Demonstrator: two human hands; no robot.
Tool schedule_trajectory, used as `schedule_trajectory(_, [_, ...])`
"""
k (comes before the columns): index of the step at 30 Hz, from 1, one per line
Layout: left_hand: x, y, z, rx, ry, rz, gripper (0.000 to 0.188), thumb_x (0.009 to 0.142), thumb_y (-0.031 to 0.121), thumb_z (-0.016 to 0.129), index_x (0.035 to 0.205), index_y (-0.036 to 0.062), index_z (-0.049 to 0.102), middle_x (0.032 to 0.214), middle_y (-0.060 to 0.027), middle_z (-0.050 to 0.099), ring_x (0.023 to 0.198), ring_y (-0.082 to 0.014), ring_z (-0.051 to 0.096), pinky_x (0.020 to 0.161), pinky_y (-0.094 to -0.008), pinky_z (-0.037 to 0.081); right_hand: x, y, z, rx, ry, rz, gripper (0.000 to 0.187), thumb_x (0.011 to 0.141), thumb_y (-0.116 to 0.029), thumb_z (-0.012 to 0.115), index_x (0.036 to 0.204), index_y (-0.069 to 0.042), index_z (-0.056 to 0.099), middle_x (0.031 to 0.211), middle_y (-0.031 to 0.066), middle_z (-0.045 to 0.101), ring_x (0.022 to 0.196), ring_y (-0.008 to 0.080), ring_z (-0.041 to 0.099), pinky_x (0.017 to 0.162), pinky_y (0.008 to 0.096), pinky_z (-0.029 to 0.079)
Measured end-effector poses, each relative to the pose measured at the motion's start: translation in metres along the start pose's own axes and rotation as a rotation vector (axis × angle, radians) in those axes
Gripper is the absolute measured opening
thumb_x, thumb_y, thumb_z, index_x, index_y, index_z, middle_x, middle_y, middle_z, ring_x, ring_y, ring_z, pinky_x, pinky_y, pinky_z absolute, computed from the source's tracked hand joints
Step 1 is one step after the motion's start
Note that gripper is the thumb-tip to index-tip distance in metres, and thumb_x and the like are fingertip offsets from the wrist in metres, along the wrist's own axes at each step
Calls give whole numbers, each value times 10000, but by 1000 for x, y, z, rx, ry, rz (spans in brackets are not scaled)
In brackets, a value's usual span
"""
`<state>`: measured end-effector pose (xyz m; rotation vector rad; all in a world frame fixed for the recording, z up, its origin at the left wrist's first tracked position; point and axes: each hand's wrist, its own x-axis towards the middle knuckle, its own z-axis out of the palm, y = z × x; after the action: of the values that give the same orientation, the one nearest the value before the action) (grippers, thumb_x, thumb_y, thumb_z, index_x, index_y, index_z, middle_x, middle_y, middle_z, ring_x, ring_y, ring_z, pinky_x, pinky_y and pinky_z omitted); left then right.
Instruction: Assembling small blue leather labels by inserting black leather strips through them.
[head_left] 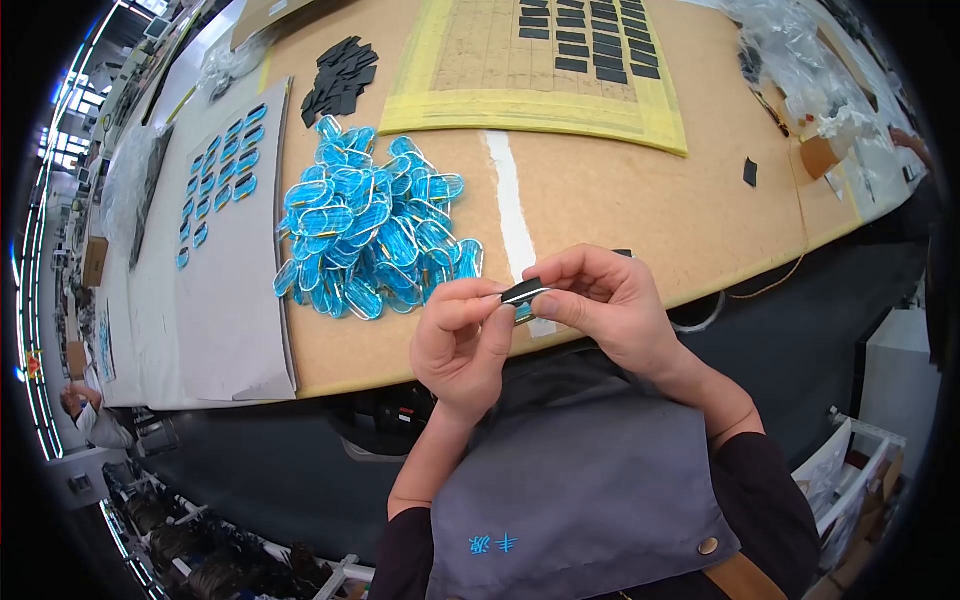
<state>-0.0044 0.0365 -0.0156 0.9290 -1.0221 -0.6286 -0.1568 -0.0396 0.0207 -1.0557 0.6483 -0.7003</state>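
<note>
My left hand (462,345) and my right hand (612,308) meet near the table's front edge, thumbs and fingertips closed on a small black strip (523,291). It lies against a silvery rim, and a bit of blue shows below it; the fingers hide the rest. Just beyond my left hand spreads a heap of blue oval patches (365,225) with pale, shiny rims. Behind my right hand, the corner of another black piece (623,253) peeks out on the table.
Rows of blue ovals with dark centres (222,197) lie on a grey board (225,300) at left. Black strips (340,85) are piled at the back, and others sit in rows on a yellow-edged board (530,116). Clear plastic (800,60) lies back right. Another person (98,420) is far left.
</note>
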Motion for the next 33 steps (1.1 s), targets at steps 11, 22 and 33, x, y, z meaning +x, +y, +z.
schedule_trajectory(11, [-1,4,16,-60,134,-81,111,878,-60,588,970,-8,553,1014,-155,592,895,-152,572,821,-254,465,-1,7,-1,-88,21,-102,168,891,-62,680,1033,24,651,897,19,668,805,46,601,717,197,491])
schedule_trajectory(22, [1,1,16,-137,83,-121,185,885,-97,588,1031,6,541,1082,-136,585,899,-97,580,775,-198,469,-2,8,-4,-76,39,-140,164,900,-65,668,1034,28,648,898,17,661,794,42,582,702,199,479])
schedule_trajectory(33, [0,1,16,-127,79,-118,209,870,-117,605,1023,10,542,1081,-131,594,880,-91,602,745,-177,484,-3,7,-5,-10,22,-108,166,910,-61,658,1052,21,637,937,24,663,843,50,604,739,202,497])
